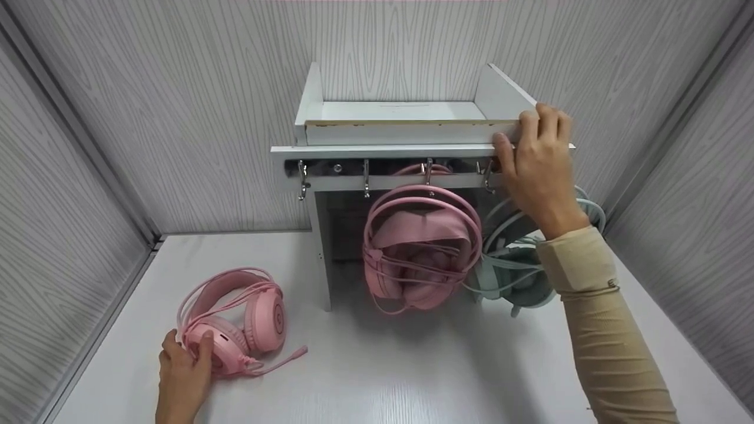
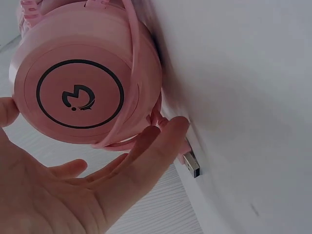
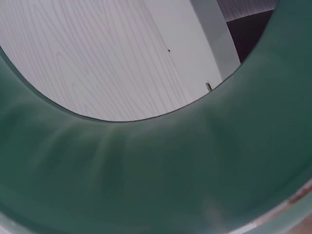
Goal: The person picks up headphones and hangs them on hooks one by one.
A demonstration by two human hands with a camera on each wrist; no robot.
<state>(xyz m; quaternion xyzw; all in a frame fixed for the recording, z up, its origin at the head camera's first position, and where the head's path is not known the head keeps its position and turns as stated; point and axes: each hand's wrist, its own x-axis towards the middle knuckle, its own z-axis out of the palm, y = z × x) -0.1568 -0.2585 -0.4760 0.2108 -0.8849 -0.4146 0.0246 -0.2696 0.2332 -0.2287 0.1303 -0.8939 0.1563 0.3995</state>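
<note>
At the left, my left hand (image 1: 182,377) is around the near ear cup of a pink headset (image 1: 268,321) on the white tabletop. In the left wrist view, the thumb touches the logo-marked ear cup (image 2: 80,95), while long, fairly straight fingers reach past its edge near a USB plug (image 2: 191,165). My right hand (image 1: 545,168) grips the upper right corner of a white shelf rack (image 1: 389,134), thumb in front, fingers over the edge. Below its wrist hangs a green headset (image 1: 530,277), partly hidden by the arm. Its green ear cushion (image 3: 146,165) fills the right wrist view.
Another pink headset (image 1: 421,253), its cable wound round it, hangs from the rack. Metal hooks (image 1: 303,179) line the rack's front strip. A microphone boom (image 1: 288,358) sticks out from the headset on the tabletop (image 1: 353,377). Wood-grain panels (image 1: 147,88) enclose the space.
</note>
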